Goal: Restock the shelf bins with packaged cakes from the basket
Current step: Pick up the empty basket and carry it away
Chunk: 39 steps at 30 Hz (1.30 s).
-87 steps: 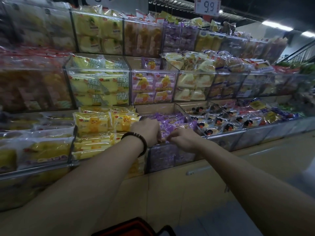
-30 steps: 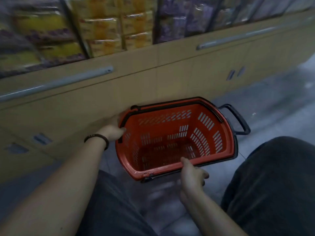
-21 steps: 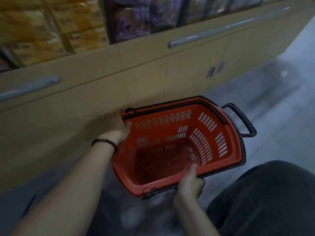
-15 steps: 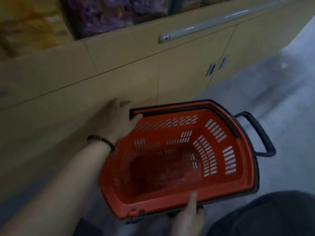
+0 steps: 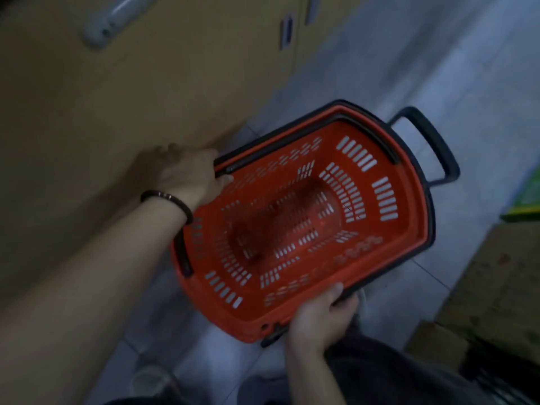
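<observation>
The left hand [image 5: 187, 171] is seen curled over the far left corner of the basket [image 5: 409, 217], with the thumb laid inside the rim and the other fingers wrapped round the outside, where they are blurred. A dark bracelet [image 5: 168, 200] is worn on that wrist. The right hand [image 5: 318, 317] is closed on the near edge of the basket, with the thumb pressed over the rim from above and the remaining fingers hooked underneath, so that the basket is gripped by 2 hands at opposite sides.

The basket is held between the 2 forearms in the middle of the view, tilted with its mouth turned towards the camera. It is made of orange-red plastic, and its walls and bottom are pierced by rows of slots, all of which are exposed. A black band is run round its rim, and a black pull handle [image 5: 432, 147] is seen projecting from its far right end. Whether its underside is touching the tiled floor [image 5: 438, 68] cannot be told.

A beige cabinet front [image 5: 117, 97] is seen at the left and far side, just beside the left hand, with a grey rail [image 5: 108, 27] fixed near its top. Cardboard boxes [image 5: 491, 282] are stacked at the right. Dark trousers [image 5: 409, 375] are visible at the near edge, below the right hand.
</observation>
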Tool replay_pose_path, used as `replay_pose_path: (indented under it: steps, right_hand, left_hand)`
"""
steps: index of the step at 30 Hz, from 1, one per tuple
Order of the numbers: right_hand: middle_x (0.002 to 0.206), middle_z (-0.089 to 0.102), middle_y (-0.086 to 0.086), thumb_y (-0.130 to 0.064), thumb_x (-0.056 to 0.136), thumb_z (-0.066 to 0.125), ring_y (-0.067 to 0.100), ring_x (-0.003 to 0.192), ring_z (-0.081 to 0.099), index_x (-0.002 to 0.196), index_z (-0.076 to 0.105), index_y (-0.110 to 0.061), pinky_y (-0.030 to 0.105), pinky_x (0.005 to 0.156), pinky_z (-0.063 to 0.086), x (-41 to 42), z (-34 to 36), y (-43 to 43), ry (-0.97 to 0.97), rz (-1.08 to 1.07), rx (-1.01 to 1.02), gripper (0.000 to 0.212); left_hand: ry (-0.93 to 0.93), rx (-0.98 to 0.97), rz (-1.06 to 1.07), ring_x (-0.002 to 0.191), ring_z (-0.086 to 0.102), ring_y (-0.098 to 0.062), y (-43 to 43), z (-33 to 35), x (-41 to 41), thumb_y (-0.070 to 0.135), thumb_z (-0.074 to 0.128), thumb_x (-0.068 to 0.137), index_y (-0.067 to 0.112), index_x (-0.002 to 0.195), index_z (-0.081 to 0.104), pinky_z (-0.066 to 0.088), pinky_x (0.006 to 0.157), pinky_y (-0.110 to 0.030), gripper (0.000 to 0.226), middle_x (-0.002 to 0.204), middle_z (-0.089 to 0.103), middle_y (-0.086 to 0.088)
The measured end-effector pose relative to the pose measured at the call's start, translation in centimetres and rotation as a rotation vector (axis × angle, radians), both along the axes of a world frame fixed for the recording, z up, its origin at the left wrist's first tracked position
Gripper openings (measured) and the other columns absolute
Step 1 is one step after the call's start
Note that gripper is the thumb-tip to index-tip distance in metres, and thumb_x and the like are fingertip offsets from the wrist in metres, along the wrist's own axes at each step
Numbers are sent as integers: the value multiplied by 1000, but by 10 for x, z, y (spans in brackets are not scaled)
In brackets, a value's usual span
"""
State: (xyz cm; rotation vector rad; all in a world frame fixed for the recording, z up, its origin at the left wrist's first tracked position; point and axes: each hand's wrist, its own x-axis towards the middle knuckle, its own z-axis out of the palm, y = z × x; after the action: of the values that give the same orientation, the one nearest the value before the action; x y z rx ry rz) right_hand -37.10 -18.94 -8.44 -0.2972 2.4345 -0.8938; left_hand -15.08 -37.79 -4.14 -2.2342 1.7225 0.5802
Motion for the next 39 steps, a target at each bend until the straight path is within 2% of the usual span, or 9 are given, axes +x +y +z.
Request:
replay_pose_path:
  steps: [7,11,14,18,23,26,31,35,39]
  right_hand:
    - [100,67,39,-33,112,35,54,90,66,114,47,1,47,74,46,-64,-6,-95,-15,44,74,36]
    - [102,67,38,-36,112,33,54,94,65,120,46,-1,50,74,46,-122,-11,-152,71,7,147,38]
    - [105,66,36,-37,112,31,52,97,65,125,45,-2,49,74,45,-177,-13,-186,100,47,189,40]
    - [102,66,35,-39,112,31,51,92,66,129,45,-2,45,68,40,-244,-22,-233,166,100,218,43]
    - [94,69,30,-42,111,31,50,85,68,135,42,-5,53,70,53,-300,-30,-290,205,167,212,45]
    - [93,69,30,-40,111,33,49,84,69,132,41,-5,44,65,44,-330,-31,-320,223,205,210,41]
    - [107,68,33,-33,112,37,51,95,65,125,47,0,45,68,37,-388,-22,-382,278,254,210,37]
    - [115,65,34,-38,112,31,52,102,64,138,43,-2,49,76,45,-442,-27,-452,327,285,263,45]
    - [111,65,35,-40,112,31,53,96,64,143,40,-2,45,68,37,-495,-24,-525,377,323,302,50]
  left_hand:
    - [41,141,-173,140,47,-47,-86,-28,-61,53,50,106,2,144,39,40,116,-51,65,152,47,-31]
    - [132,153,-239,119,61,-51,-138,-34,-106,50,54,106,0,130,42,50,98,-50,56,131,60,-35]
    - [170,53,-333,97,67,-49,-162,-37,-144,57,56,102,11,109,43,55,80,-49,48,108,68,-30]
    - [122,-177,-276,77,65,-55,-171,-54,-197,59,53,100,15,101,38,45,61,-48,47,84,65,-30]
    - [68,-248,-226,73,64,-57,-210,-61,-249,59,49,101,12,102,39,43,59,-48,48,80,64,-32]
    - [60,-260,-187,76,65,-57,-232,-58,-280,59,50,101,13,102,40,46,62,-50,47,83,65,-33]
    - [72,-259,-152,81,68,-55,-283,-57,-335,59,48,101,14,101,38,44,64,-48,45,89,68,-30]
    - [82,-282,-128,79,68,-50,-338,-60,-385,58,47,102,12,106,44,41,63,-45,46,89,69,-25]
    - [127,-287,-81,78,69,-45,-397,-58,-437,54,49,103,11,122,48,37,62,-41,47,91,71,-20]
